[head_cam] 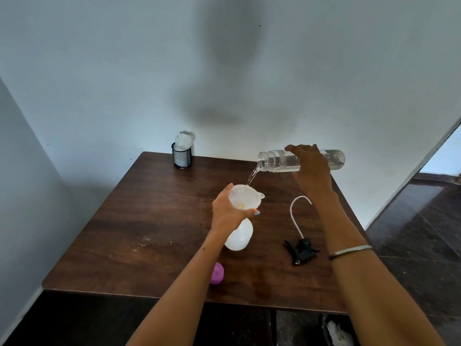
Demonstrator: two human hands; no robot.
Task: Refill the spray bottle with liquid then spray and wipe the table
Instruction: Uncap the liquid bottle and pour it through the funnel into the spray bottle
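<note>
On the table (154,221) I count one white spray bottle (239,236), one white funnel (243,199), one clear water bottle (279,161), one black spray head (301,250) with its curved tube, one purple cap (216,273), and one mesh cup (181,156) stuffed with a white cloth (184,140). My left hand (228,211) curls around the funnel, which sits in the spray bottle's neck near the table's middle. My right hand (310,166) grips the water bottle from above, arm stretched forward, holding it nearly level, mouth tipped left. A thin stream falls from it into the funnel. A metal bangle (350,251) rings my right forearm. The spray head lies just right of the spray bottle; the cap lies near the front edge.
</note>
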